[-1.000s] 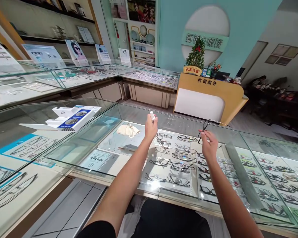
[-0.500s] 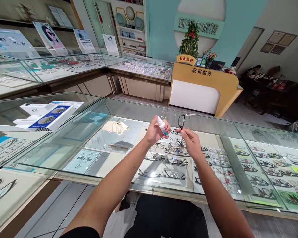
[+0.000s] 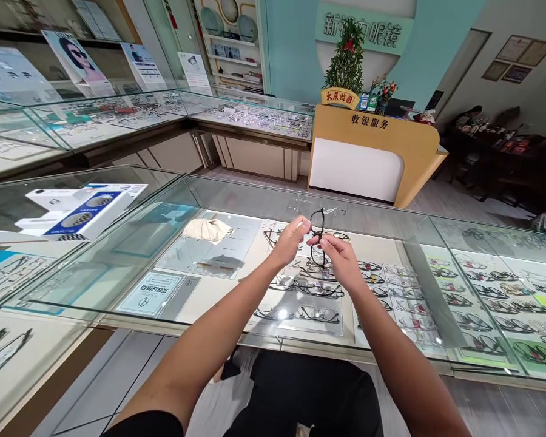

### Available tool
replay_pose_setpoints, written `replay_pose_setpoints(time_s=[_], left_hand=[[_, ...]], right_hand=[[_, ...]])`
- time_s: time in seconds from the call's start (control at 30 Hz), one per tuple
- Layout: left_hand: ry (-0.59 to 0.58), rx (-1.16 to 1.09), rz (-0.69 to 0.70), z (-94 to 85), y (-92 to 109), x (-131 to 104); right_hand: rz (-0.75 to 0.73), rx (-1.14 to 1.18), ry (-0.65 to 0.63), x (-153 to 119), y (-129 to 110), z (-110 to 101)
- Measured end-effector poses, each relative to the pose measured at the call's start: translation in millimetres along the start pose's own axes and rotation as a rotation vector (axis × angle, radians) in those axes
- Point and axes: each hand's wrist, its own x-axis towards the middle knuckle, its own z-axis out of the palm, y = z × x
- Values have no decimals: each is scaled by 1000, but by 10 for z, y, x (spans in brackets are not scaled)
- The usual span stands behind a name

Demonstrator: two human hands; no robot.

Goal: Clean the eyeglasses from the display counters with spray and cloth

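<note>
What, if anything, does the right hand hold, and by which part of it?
The right hand pinches black-framed glasses near their middle, around the bridge between the two lenses; the exact spot is hidden.

A clear glass tabletop [image 3: 222, 303] forms the upper surface of a display case, with rows of eyeglasses [image 3: 319, 314] visible through it. On the glass at the left lies an opened blue-and-white box [image 3: 91, 216], its flaps spread. Left of centre, a crumpled cream cloth [image 3: 207, 230] overlaps a grey panel [image 3: 225, 246]; whether these sit above or beneath the glass is unclear.
</note>
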Motion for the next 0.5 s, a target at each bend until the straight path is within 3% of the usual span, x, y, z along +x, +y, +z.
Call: replay_pose_setpoints(time_s=[0.23, 0.5], left_hand=[[-2, -19, 16, 2, 24, -8], [-57, 183, 78, 38, 27, -52]], right_hand=[[-1, 65, -2, 4, 12, -9], [38, 183, 207, 84, 172, -130]])
